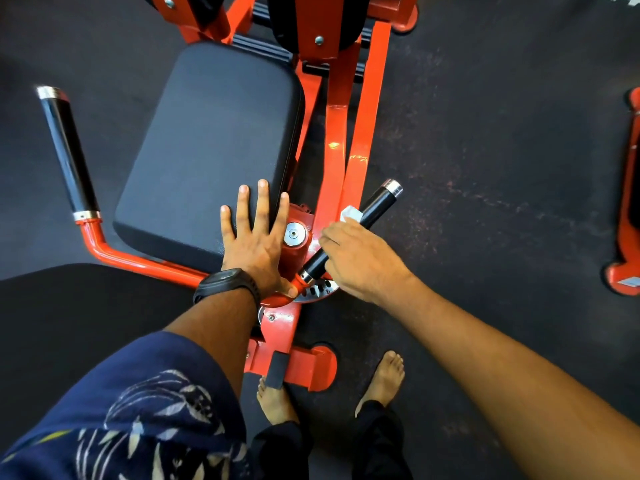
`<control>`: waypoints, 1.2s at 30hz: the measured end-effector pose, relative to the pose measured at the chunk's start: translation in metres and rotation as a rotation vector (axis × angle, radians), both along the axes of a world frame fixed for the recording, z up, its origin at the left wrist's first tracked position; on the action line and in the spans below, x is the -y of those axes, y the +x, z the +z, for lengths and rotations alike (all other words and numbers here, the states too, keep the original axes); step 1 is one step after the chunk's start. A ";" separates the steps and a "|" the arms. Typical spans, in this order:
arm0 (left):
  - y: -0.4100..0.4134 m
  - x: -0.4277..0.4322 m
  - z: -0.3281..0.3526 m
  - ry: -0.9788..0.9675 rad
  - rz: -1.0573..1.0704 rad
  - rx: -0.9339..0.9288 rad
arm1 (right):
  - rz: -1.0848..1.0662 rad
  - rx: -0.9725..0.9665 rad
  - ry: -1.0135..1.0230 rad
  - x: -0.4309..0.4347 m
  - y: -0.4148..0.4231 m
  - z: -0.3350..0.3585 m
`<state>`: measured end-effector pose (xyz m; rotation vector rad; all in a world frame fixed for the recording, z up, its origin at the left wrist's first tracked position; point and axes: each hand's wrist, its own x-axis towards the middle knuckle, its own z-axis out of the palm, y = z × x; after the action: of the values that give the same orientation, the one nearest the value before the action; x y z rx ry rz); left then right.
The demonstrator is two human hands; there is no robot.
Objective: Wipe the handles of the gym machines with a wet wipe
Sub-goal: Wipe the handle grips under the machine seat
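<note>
An orange gym machine (337,133) with a black seat pad (214,140) fills the middle of the view. Its right handle (379,206), black with a chrome end cap, slants up to the right. My right hand (360,261) is wrapped over the middle of this handle, holding a white wet wipe (349,213) against it; a corner of the wipe sticks out past my fingers. My left hand (258,237) lies flat with fingers spread on the seat pad's near right corner, thumb beside the orange pivot. The left handle (69,154) stands free at the far left.
A chrome pivot cap (294,234) sits between my hands. My bare feet (384,379) stand on dark rubber flooring beside the machine's orange base foot (311,368). Part of another orange machine (628,209) shows at the right edge. A black pad (62,306) lies at lower left.
</note>
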<state>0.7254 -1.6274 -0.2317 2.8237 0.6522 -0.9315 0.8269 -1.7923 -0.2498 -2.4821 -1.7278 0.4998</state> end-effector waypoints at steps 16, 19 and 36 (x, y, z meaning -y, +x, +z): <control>0.000 0.000 0.007 -0.021 0.011 -0.036 | -0.179 0.111 0.052 0.008 0.031 -0.005; 0.001 0.000 0.006 -0.017 0.009 -0.036 | -0.265 0.083 0.164 0.012 0.033 -0.004; -0.002 0.002 -0.005 0.032 -0.008 0.038 | -1.914 -0.594 0.832 -0.056 -0.047 -0.014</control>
<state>0.7230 -1.6291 -0.2372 2.8666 0.6585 -0.8739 0.7802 -1.7362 -0.2640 -1.8059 0.7611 0.1204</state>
